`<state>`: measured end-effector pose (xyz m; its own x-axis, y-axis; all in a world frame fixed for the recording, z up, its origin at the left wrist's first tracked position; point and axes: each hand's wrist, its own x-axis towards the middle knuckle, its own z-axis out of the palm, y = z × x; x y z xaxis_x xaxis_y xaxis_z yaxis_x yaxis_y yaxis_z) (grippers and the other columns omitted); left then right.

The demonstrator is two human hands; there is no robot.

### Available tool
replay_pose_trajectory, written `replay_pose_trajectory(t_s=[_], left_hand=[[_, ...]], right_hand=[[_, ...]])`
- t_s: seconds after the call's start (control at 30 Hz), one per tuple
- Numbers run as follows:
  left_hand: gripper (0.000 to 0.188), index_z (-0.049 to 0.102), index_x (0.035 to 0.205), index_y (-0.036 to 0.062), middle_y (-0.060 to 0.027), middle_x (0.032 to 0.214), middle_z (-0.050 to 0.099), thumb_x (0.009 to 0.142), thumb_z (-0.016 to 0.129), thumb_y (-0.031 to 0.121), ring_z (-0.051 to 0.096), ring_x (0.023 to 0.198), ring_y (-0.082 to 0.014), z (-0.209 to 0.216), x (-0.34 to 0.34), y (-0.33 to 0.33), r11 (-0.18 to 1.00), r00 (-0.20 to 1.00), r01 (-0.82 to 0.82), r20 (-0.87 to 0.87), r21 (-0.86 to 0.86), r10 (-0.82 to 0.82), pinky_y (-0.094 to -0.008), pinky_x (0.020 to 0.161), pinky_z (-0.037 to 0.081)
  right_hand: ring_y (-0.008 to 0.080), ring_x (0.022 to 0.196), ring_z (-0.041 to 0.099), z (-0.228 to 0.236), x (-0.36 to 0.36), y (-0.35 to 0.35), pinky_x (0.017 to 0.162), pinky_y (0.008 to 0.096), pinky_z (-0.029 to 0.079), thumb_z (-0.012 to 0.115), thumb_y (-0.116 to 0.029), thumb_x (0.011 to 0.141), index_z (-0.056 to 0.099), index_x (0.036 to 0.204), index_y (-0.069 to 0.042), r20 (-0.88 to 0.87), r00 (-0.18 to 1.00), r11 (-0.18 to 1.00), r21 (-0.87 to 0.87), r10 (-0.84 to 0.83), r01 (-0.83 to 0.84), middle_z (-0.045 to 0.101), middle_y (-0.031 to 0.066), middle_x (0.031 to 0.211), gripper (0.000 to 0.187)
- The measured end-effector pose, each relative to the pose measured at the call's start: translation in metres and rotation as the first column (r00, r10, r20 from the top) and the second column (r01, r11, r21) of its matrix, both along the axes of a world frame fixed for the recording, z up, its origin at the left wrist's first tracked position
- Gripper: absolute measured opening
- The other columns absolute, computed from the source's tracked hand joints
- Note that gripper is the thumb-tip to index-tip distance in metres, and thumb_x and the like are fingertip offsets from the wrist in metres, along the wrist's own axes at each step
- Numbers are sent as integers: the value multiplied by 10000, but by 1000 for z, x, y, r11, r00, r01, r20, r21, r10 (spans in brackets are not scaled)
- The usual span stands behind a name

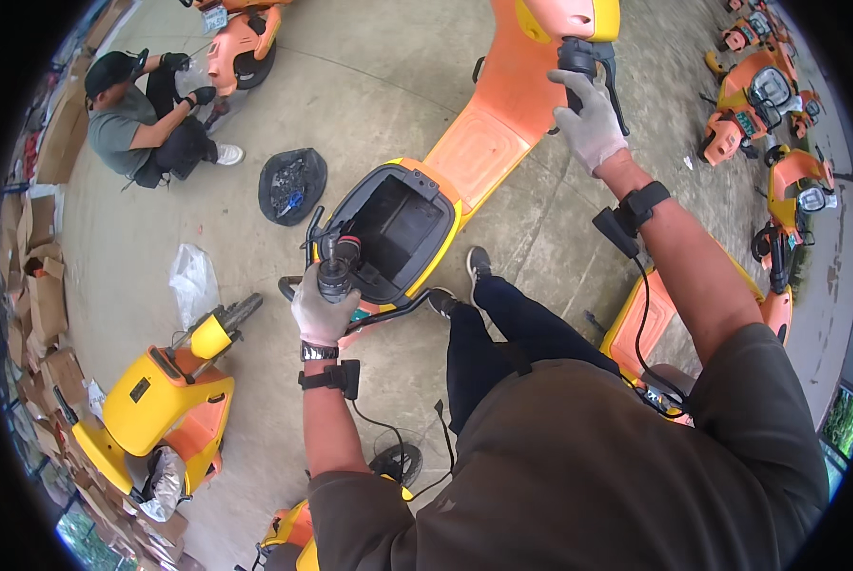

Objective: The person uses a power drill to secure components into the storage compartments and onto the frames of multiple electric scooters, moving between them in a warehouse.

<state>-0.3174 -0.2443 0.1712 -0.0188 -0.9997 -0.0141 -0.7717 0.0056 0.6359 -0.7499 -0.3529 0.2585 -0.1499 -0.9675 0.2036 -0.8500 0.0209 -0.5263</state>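
At the rear end of the orange-and-yellow scooter [512, 90], the gloved left hand [323, 309] is curled around a dark, partly see-through cylinder [336, 278]; its exact kind is unclear. At the scooter's front, the gloved right hand [593, 124] curls loosely around the handlebar grip [576, 59], below the brake lever [617, 97].

In the scooter's rear body, the storage well [436, 252] lies uncovered, with no seat over it; that part looks unfinished. The floorboard [474, 157] and front panels appear fitted, so the bodywork seems largely together. Whether anything else is left cannot be told.

Left of the scooter lies a black bag [319, 176] holding small debris; farther left, a co-worker [122, 138] sits low beside another orange scooter [241, 48].
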Motion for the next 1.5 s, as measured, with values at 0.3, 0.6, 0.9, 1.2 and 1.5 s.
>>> replay_pose_trajectory(t_s=[0.3,0.6,0.9,1.2,1.5], left_hand=[[570,569,1064,51,-152,808,658,559,746,247,642,752,-334,-3,-6,-4,992,975,-127,185,10,123,-411,682,516],[605,574,1078,44,-189,880,643,545,741,276,625,808,-355,0,-12,-2,979,944,-149,314,140,99,-418,728,513],[499,568,967,31,-174,790,634,532,730,213,602,771,-374,-3,-3,2,991,957,-132,261,14,123,-436,706,493],[386,558,809,34,-202,754,598,501,715,205,569,753,-434,-18,-11,-8,985,960,-171,229,22,162,-487,693,486],[458,609,987,81,-170,833,663,621,719,333,646,761,-320,23,-25,-13,966,927,-125,372,226,32,-414,687,520]], right_hand=[[342,974,518,8,6,3,883,389,423,543,-77,708,580,1150,-133,100,993,998,-22,57,-55,586,188,1009,447],[300,902,573,8,-2,6,821,355,446,550,-47,706,581,1129,-50,76,987,978,-163,144,-130,606,171,990,425],[368,1040,552,96,3,0,899,411,438,597,-230,789,500,1240,-92,-89,925,683,701,369,-205,581,212,1056,482],[372,1284,320,95,-34,-138,1041,499,266,614,-370,750,446,1308,-147,-554,812,978,26,185,-205,360,157,1393,624],[373,1348,238,74,-28,-143,1069,557,191,582,-421,796,411,1358,-181,-535,831,985,10,150,-172,245,134,1472,635]])
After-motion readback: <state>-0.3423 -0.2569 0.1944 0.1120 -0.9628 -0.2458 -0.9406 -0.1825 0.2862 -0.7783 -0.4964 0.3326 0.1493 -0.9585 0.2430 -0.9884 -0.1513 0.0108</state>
